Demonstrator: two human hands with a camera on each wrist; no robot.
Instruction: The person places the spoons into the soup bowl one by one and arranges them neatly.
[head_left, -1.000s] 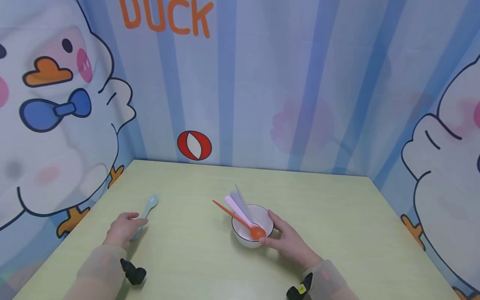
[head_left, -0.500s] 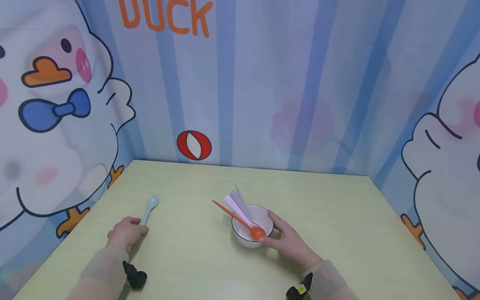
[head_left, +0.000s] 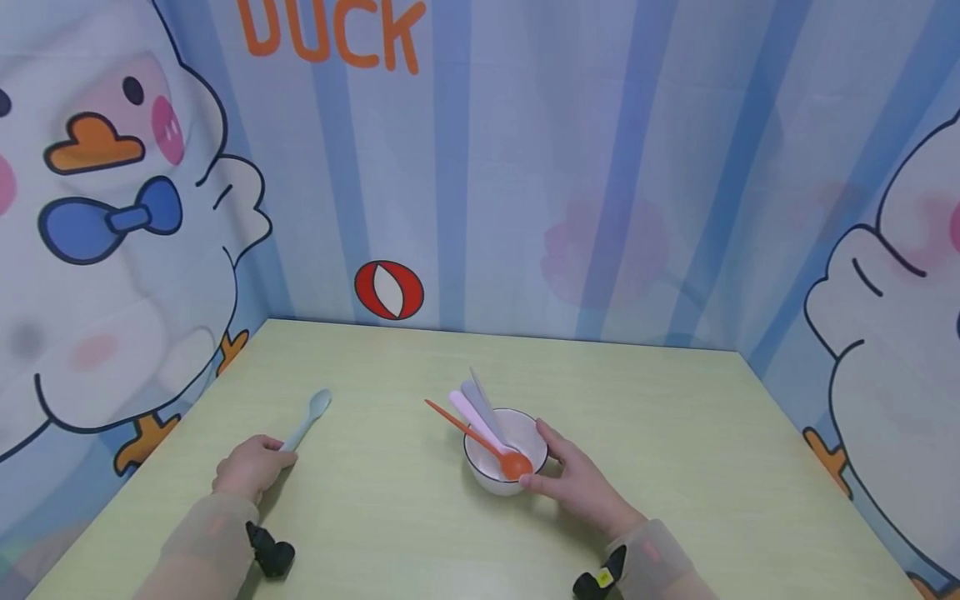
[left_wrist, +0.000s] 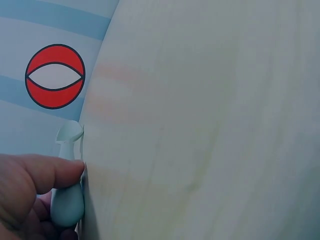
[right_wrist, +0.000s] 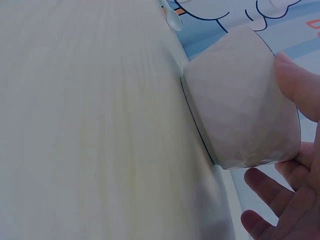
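On the left side of the table my left hand (head_left: 253, 467) pinches the handle of a pale blue spoon (head_left: 306, 421), whose bowl end points away to the upper right. The left wrist view shows the thumb across the spoon's handle (left_wrist: 68, 206). At the middle of the table stands a white bowl (head_left: 491, 483) with a dark rim. My right hand (head_left: 581, 483) grips the bowl's right side, thumb at the near rim and fingers behind. Inside lean an orange spoon (head_left: 513, 465), a pink spoon (head_left: 471, 414) and a greyish-purple utensil (head_left: 483, 408); their lower ends partly overlap.
The pale yellow-green table (head_left: 390, 517) meets a striped blue backdrop (head_left: 510, 167) with duck drawings at the back and both sides. A black wrist camera (head_left: 272, 552) sits on the left sleeve, another camera (head_left: 596, 583) on the right.
My left hand has closed on the pale blue spoon's handle, and the spoon's bowl end has swung slightly right. The right hand and the bowl have stayed in place.
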